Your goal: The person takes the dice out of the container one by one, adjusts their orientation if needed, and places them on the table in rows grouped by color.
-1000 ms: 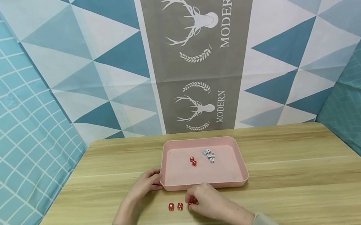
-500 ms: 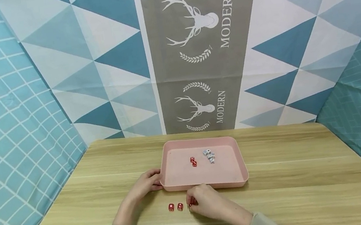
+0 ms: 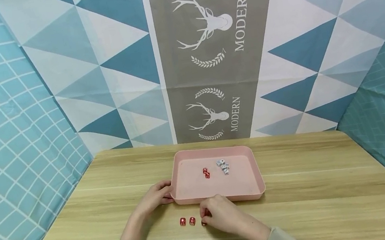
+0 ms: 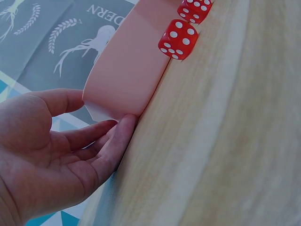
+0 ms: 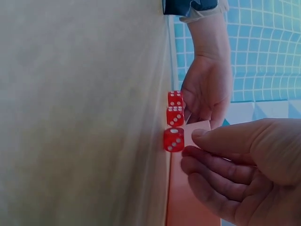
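Observation:
My left hand (image 3: 156,194) holds the near left corner of a pink tray (image 4: 117,70), with digits on its rim and low on its side. Three red dice with white pips stand in a row on the table in front of the tray: a left die (image 3: 182,222), a middle die (image 3: 192,221) and a right die (image 5: 174,140). My right hand (image 3: 220,214) is just over the right die. Its thumb and bent fingers (image 5: 216,165) appear slightly apart from that die in the right wrist view, and nothing shows between them.
Inside the tray lie a pair of red dice (image 3: 206,173) and a cluster of several white dice (image 3: 223,166). The wooden table (image 3: 317,192) extends to both sides. Behind it hangs a patterned cloth (image 3: 125,63).
The right hand has shifted slightly right and its fingertips have come off the right die, which was between them. The left hand and tray stay put.

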`<state>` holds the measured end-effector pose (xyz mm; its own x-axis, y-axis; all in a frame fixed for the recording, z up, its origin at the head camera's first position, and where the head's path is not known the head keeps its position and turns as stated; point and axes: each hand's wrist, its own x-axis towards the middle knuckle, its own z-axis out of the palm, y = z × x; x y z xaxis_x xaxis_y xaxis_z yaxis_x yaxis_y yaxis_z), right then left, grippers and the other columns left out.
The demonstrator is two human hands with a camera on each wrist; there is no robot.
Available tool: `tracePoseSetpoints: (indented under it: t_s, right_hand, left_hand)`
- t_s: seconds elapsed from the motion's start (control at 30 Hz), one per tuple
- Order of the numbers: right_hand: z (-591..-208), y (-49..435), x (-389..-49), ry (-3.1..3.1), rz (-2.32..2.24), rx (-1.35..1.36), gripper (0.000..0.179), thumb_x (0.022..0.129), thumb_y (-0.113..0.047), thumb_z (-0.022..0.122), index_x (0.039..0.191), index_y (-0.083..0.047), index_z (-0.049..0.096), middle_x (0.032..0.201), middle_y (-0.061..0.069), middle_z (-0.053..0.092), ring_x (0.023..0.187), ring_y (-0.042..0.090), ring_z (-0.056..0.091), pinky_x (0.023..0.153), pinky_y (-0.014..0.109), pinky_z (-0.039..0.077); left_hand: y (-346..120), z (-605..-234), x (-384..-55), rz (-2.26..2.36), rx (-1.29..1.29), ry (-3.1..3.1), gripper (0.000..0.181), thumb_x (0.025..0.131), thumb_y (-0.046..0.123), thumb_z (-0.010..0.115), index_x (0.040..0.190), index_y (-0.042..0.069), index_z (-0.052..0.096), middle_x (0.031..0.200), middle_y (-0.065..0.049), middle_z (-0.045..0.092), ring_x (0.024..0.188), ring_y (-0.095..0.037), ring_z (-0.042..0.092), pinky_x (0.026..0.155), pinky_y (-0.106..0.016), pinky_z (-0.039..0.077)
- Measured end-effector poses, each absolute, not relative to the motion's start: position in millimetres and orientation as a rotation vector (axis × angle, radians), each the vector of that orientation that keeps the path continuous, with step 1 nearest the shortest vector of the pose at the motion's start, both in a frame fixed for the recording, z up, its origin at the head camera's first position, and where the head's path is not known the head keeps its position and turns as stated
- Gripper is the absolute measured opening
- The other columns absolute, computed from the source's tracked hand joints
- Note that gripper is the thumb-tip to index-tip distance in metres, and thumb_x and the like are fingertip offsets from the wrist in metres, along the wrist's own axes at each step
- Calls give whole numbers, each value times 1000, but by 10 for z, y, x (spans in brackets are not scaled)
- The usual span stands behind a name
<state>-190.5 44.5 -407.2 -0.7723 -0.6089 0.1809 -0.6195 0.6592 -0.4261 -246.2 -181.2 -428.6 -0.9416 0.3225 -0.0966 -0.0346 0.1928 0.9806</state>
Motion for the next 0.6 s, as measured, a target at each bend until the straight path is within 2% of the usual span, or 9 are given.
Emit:
tracePoseSetpoints:
  t_s: [0.6]
  right_hand:
    - [-3897,541,-2225,-2631,796,932,9,73,-11,63,67,-15,60,65,-10,55,58,-1,48,52,11,42]
  left_hand:
    - [-1807,-4297,-2463,1819,271,2209,45,89,14,41,122,-15,30,102,-27,51,84,-22,56,74,-34,49]
